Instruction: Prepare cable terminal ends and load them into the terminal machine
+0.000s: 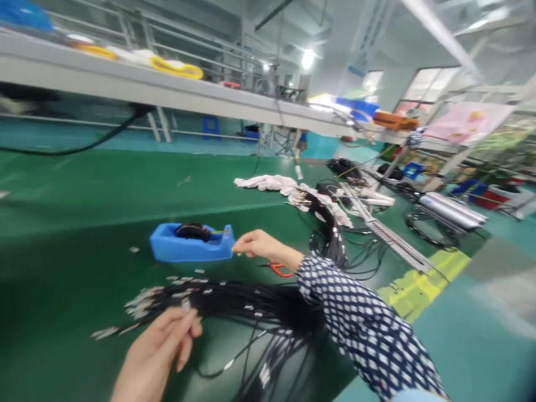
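Note:
A blue tape dispenser [190,251] with a dark roll in it stands on the green table. My right hand [262,247] is at its cutting end, thumb and finger pinched on what looks like a small yellowish piece of tape. Below, my left hand [161,349] is closed with its fingertips on a black cable bearing a white tag [185,303]; much of that cable is hidden. Just beyond the left hand lies a thick bundle of black cables [259,301], with pale connectors [144,301] at its left end.
Orange-handled scissors [280,269] lie beyond my right wrist. Farther off are a second cable bundle [333,234], a white cloth [268,182] and a long slotted grey strip [397,245]. Yellow tape [431,282] marks the table's right side. A raised shelf [125,78] runs along the back.

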`<state>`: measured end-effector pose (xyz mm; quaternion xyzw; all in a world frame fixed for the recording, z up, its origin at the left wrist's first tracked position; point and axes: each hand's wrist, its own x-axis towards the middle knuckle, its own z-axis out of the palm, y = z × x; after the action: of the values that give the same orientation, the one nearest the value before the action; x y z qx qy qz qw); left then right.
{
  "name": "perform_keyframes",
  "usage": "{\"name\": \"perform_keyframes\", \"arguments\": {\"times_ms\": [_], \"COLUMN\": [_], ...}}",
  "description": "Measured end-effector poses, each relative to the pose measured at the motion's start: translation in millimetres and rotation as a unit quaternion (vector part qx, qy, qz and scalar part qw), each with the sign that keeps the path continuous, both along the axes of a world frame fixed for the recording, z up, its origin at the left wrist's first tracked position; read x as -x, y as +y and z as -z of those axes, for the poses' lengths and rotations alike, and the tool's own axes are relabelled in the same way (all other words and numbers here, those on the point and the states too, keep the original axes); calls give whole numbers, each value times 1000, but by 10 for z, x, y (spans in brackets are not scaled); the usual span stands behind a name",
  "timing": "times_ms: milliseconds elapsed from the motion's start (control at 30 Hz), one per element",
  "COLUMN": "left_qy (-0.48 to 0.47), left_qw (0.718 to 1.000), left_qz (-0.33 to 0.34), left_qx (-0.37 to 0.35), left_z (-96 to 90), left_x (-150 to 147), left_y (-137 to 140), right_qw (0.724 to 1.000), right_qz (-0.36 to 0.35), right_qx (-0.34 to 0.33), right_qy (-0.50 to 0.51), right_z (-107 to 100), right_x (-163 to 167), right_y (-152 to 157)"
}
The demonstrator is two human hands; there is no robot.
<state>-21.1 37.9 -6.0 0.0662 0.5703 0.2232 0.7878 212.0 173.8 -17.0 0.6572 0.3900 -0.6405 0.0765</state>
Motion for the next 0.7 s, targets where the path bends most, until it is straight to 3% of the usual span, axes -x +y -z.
{"name": "perform_keyframes", "arguments": {"times_ms": [133, 233, 533, 633, 700], "left_qy": [5, 10, 26, 7, 35], "left_qw": [999, 999, 998, 998, 997], "left_qz": [-39, -49, -54, -56, -64], "left_qx": [0, -8, -20, -1, 0], "left_z": [-66, -34, 12, 67, 157], "left_x": [-49, -39, -74, -147, -194], "left_y": [48, 35, 42, 26, 15], "right_qw": [992, 988, 971, 971, 968], "right_qz": [18, -23, -171, -183, -201], "right_qx": [28, 38, -52, -50, -34], "right_qy": [119, 150, 161, 143, 145], "right_z": [-148, -229, -308, -239, -83], "right_x": [200, 389, 644, 573, 485], "right_y": [-317, -426, -367, -457, -555]}}
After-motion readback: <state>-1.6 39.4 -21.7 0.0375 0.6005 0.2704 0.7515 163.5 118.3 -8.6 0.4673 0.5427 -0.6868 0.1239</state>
